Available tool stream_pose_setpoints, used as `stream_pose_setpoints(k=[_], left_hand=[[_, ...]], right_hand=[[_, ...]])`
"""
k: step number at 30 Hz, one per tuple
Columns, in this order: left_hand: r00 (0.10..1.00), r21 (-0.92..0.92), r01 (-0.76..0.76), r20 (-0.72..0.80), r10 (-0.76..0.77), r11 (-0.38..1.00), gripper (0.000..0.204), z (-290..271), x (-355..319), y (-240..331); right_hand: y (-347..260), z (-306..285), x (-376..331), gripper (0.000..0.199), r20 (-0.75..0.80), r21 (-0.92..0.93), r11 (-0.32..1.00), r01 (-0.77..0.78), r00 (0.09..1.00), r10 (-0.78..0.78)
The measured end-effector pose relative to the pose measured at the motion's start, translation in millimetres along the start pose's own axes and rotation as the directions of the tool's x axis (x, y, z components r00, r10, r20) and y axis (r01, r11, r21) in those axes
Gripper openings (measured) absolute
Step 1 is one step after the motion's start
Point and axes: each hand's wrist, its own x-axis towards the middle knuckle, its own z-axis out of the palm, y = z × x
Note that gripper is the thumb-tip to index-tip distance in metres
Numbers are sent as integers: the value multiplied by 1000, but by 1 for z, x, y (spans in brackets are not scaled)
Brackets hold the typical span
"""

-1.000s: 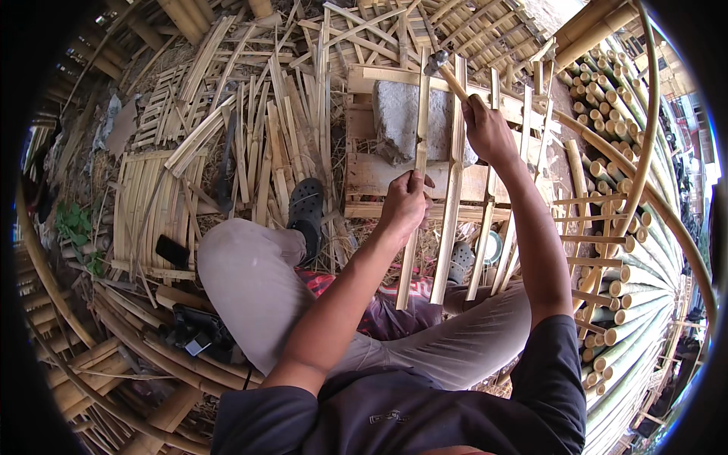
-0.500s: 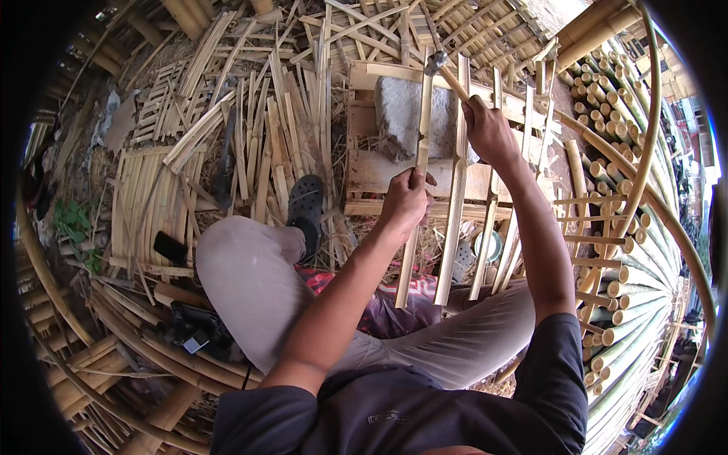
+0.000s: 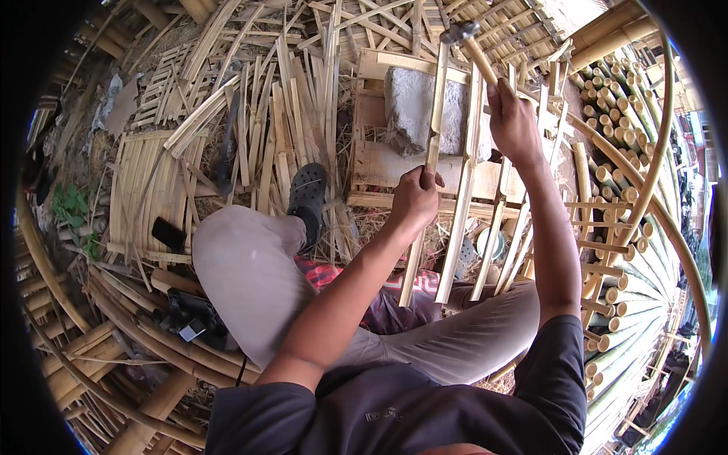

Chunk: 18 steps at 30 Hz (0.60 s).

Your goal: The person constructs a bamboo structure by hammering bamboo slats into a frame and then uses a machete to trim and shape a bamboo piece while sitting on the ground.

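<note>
My left hand point(image 3: 417, 199) is closed around the leftmost of several upright bamboo strips point(image 3: 437, 121), gripping it about midway along. The fingers of my right hand point(image 3: 516, 125) wrap round the wooden handle of a hammer point(image 3: 479, 61). Its dark metal head is beside the far end of that same strip; whether they touch I cannot tell. More long bamboo strips point(image 3: 460, 205) stand side by side to the right, joined to a crosspiece at the far end. Behind them a grey stone block point(image 3: 409, 114) rests on a wooden pallet point(image 3: 368, 182).
Split bamboo slats point(image 3: 277, 129) litter the ground at the left, near a dark clog point(image 3: 307, 197) on my foot. Cut bamboo poles point(image 3: 607, 121) are stacked at the right. A phone point(image 3: 168, 234) lies on a slatted panel point(image 3: 140, 189). A bent bamboo pole point(image 3: 660, 174) arches nearby.
The hammer and my right hand have risen away from the strip, toward the far side and slightly right. My left hand keeps its grip on the strip. The whole view has shifted a little.
</note>
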Motion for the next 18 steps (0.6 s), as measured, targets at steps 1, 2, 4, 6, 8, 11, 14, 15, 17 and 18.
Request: stream_pose_setpoints(k=[1, 2, 4, 6, 8, 11, 14, 15, 17, 18], left_hand=[[1000, -21, 5, 0, -5, 1000, 37, -2, -1, 2], [1000, -35, 15, 11, -15, 999, 37, -1, -3, 6], [1000, -27, -9, 11, 9, 1000, 38, -2, -1, 0], [996, -100, 73, 61, -67, 992, 38, 2, -9, 20], [996, -63, 90, 9, -90, 994, 39, 0, -7, 24], [999, -33, 51, 14, -50, 998, 39, 0, -7, 16], [996, -91, 88, 27, -86, 992, 39, -1, -10, 15], [997, -76, 80, 24, -78, 994, 39, -1, -9, 14], [997, -63, 77, 32, -75, 995, 39, 4, -7, 12], [997, -57, 76, 37, -74, 996, 39, 7, -5, 12]], right_hand=[[-12, -8, 5, 22, -13, 30, 998, -55, 998, 55], [-14, -12, 6, 22, -65, 60, 996, -73, 995, 77], [-10, -6, 2, 22, -101, 91, 989, -113, 987, 122], [35, 19, -16, 23, 65, -15, 988, -155, 986, 156], [31, 18, -9, 23, 214, -49, 974, -222, 950, 227], [17, 2, -10, 26, 119, 39, 979, -199, 974, 193], [8, -6, -3, 29, -52, 119, 974, -193, 978, 200], [9, -5, -1, 29, -99, 93, 981, -172, 979, 181], [8, 4, -5, 28, -2, 82, 962, -260, 965, 261], [25, 10, -9, 27, 228, -45, 983, -178, 956, 183]])
